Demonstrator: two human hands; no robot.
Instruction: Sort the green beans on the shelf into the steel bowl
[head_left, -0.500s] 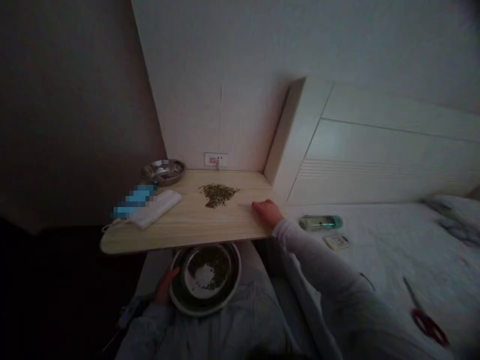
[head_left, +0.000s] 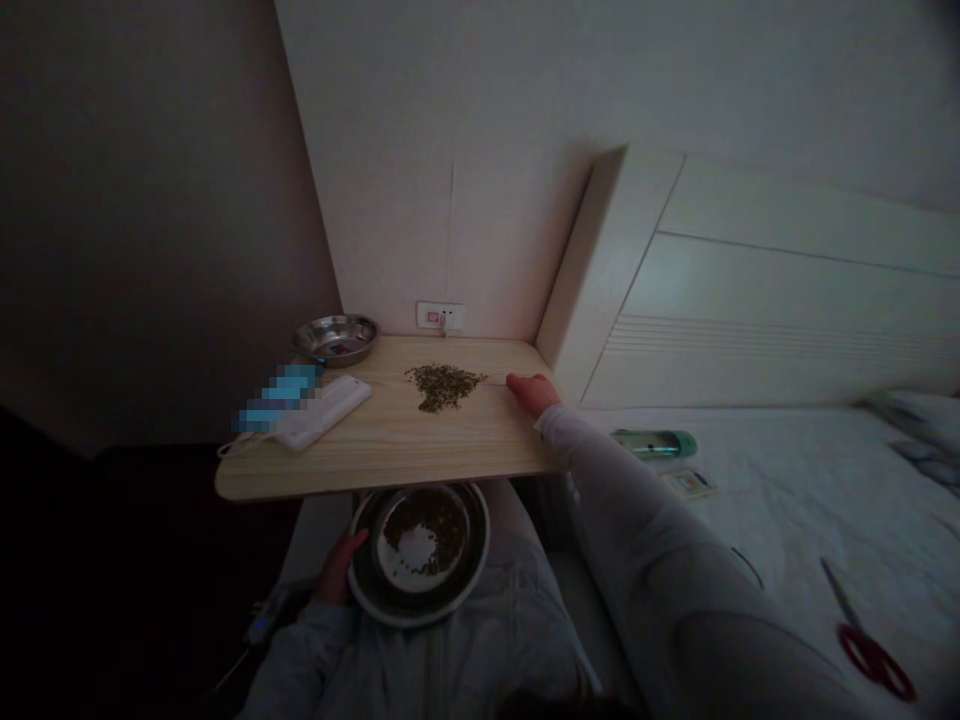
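A loose pile of small greenish-brown grains [head_left: 444,386] lies on the wooden tabletop [head_left: 420,450]. My right hand [head_left: 531,393] is closed just right of the pile. A thin pale strip [head_left: 493,384] sticks out of its fingers toward the grains; its kind is too faint to tell. On my lap rests a round, pale-rimmed bowl [head_left: 484,550] with grains spread over its inside and a bare white patch in the middle. My left hand [head_left: 342,567] grips its left rim, with the thumb on top and the other fingers hidden underneath.
At the table's back left stands a metal bowl [head_left: 337,340], with a white power bank [head_left: 327,412] and a pixelated blue object [head_left: 279,398] before it. A wall socket [head_left: 440,316] is behind. A green bottle [head_left: 656,443] and red-handled scissors [head_left: 870,655] lie on the bed.
My right hand has moved slightly away from me across the tabletop, bringing the thin strip up beside the pile. My left hand keeps hold of the bowl. The view has shifted a little.
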